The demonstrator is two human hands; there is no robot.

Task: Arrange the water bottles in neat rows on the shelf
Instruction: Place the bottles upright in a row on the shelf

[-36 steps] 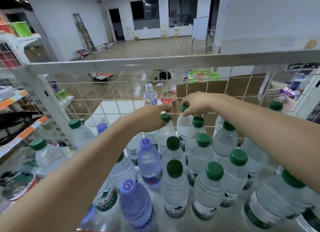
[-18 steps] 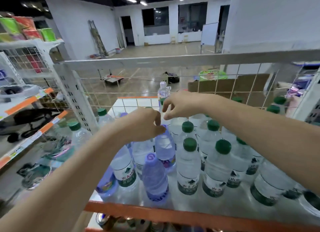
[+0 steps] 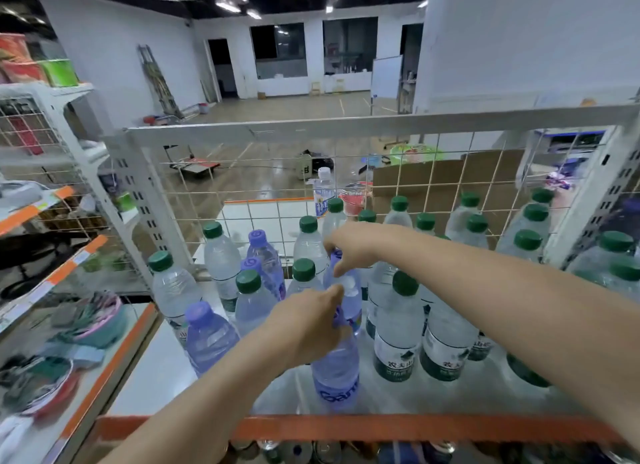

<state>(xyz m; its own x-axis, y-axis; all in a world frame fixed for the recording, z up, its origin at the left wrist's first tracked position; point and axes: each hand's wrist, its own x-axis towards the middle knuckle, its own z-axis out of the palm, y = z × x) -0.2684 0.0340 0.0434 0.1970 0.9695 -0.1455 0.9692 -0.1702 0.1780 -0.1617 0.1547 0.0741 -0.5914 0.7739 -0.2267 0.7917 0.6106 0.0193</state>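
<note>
At the far left a neighbouring rack (image 3: pixel 52 276) with orange-edged tiers holds a blurred jumble of goods too indistinct to name; just beside it stands the white perforated upright (image 3: pixel 138 193) of the shelf (image 3: pixel 166 370), whose white deck carries an orange front rail (image 3: pixel 381 427) and a wire-grid back panel (image 3: pixel 415 179); on the deck's left part stand a green-capped clear bottle (image 3: pixel 171 287), a purple bottle near the front (image 3: pixel 207 335), and behind them another green-capped bottle (image 3: pixel 220 255) and two purple-capped ones (image 3: pixel 265 255) close together; toward the middle the left hand (image 3: pixel 308 325) reaches in from below, its fingers curled round the upper part of a front purple bottle (image 3: pixel 337 373) that stands upright on the deck near the rail; directly behind it and touching it is a second purple bottle (image 3: pixel 348 290), and the right hand (image 3: pixel 349 245) comes over from the right with its fingers bent downward, pinching that bottle at its top, the cap hidden beneath them; to the right of both hands green-capped bottles with dark green labels (image 3: pixel 398 328) stand in rough rows running back toward the grid; more green caps (image 3: pixel 528 240) crowd the far right, some blurred; beyond the grid lie a pale-capped bottle (image 3: pixel 323 190), cardboard (image 3: pixel 446 183) and a wooden floor (image 3: pixel 294 110).
</note>
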